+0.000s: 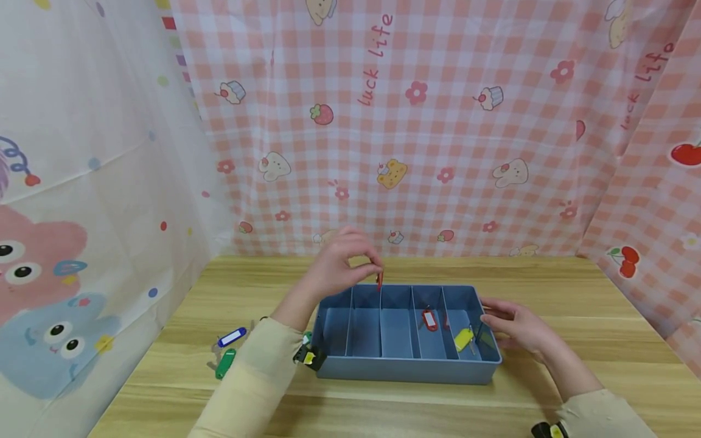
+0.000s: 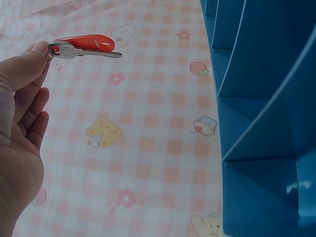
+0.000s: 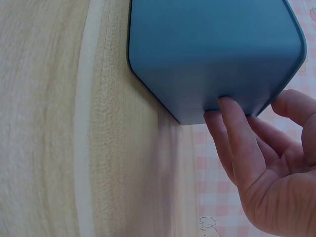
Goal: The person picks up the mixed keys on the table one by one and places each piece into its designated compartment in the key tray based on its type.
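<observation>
My left hand (image 1: 347,261) pinches a key (image 2: 84,52) with a red tag (image 2: 94,42) between thumb and fingertips. It is held over the back rim of a blue divided box (image 1: 405,370), near the second and third compartments from the left. My right hand (image 1: 517,325) holds the right end of that box, fingertips against the outer wall (image 3: 212,79) and thumb at the rim. Inside the box, a red key tag (image 1: 429,320) lies in the fourth compartment and a yellow key tag (image 1: 463,339) in the rightmost one.
Left of the box, a blue key tag (image 1: 232,337) and a green key tag (image 1: 225,364) lie on the wooden table (image 1: 405,413). Another green piece (image 1: 307,337) shows partly behind the left cuff. A pink checked cloth (image 1: 416,134) hangs behind the table.
</observation>
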The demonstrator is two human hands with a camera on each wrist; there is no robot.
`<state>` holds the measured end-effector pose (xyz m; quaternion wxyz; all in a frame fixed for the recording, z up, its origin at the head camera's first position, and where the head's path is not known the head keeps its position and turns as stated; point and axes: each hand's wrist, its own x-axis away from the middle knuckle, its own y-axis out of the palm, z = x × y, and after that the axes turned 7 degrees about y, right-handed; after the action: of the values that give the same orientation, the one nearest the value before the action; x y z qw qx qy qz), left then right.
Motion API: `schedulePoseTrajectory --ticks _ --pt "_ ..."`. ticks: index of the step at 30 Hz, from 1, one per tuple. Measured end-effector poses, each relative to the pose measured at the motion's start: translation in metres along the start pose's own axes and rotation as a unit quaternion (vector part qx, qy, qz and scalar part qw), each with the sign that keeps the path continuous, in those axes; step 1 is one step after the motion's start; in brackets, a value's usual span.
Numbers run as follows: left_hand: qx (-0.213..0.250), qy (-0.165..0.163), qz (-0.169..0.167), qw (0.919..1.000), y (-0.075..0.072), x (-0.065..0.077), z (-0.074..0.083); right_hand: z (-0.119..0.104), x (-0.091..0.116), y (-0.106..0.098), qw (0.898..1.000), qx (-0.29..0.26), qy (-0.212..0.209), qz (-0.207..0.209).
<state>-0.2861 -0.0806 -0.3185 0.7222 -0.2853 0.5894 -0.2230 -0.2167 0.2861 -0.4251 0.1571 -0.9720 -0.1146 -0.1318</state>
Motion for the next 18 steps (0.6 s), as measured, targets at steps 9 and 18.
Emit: schedulePoseTrajectory --ticks 9,18 --pt "0.015 0.041 -0.012 0.9990 0.015 -0.008 -0.001 0.000 0.000 0.001 1.000 -0.010 -0.007 -0.008" --pt "0.028 0.041 -0.053 0.9974 0.035 -0.012 0.007 -0.001 0.000 0.001 1.000 -0.005 0.001 -0.002"
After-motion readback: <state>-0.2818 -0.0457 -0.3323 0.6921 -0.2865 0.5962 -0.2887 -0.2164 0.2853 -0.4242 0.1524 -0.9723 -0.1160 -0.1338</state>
